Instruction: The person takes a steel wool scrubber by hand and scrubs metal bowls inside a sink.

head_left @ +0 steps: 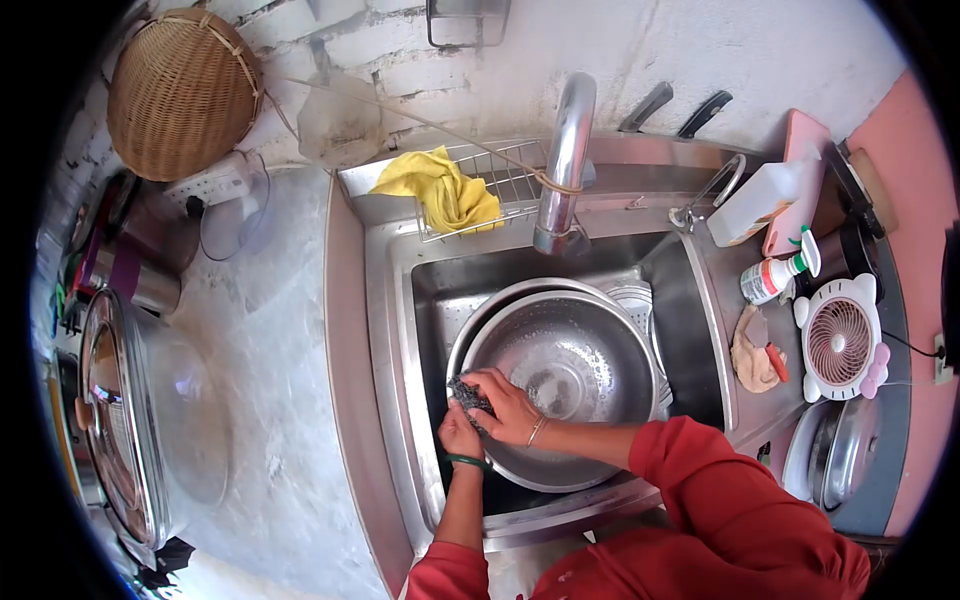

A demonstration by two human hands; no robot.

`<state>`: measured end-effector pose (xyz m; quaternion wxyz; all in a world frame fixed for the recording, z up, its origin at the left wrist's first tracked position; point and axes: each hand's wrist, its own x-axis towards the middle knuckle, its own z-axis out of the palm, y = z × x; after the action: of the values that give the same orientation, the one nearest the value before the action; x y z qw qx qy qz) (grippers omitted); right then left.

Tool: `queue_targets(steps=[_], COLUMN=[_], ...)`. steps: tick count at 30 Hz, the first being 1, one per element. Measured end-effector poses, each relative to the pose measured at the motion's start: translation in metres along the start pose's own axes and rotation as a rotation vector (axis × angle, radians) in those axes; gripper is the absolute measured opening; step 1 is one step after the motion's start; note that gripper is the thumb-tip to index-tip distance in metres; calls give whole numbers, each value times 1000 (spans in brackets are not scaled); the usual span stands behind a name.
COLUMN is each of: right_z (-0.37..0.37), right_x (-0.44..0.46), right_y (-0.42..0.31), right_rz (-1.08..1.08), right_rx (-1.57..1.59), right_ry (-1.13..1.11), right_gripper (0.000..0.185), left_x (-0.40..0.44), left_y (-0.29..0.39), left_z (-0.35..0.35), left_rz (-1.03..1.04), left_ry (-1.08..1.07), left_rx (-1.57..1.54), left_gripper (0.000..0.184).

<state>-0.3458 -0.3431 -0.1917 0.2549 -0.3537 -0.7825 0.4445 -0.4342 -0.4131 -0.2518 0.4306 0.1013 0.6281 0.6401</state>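
Note:
Two steel basins sit nested in the sink (402, 330), and the upper basin (610, 400) is wet inside. At its left rim my right hand (512, 412) is closed on a dark grey steel wool scrubber (468, 393), pressed to the metal. Just below, my left hand (460, 432) is closed at the same rim, its thumb close to the scrubber. Part of its fingers is hidden behind the rim. A green bangle (468, 461) circles the left wrist.
The faucet (566, 160) rises behind the basins, beside a wire rack with a yellow cloth (440, 190). On the right counter stand a spray bottle (768, 280), a white jug (752, 205) and a small fan (838, 340). A glass lid (120, 420) is at left.

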Motion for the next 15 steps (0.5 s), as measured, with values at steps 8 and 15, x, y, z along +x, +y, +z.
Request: queue_targets(steps=[8, 15], right_z=[-32, -42], right_x=[49, 93], right_y=[18, -11], right_rz=[-589, -575], right_rx=[-656, -455], right_ry=[-403, -197], right_gripper=[53, 34], left_x=[0, 1], left_y=[-3, -8], left_z=[4, 5], left_rz=[207, 207], left_ry=[-121, -114], left_rx=[198, 248], left_gripper=[19, 19])
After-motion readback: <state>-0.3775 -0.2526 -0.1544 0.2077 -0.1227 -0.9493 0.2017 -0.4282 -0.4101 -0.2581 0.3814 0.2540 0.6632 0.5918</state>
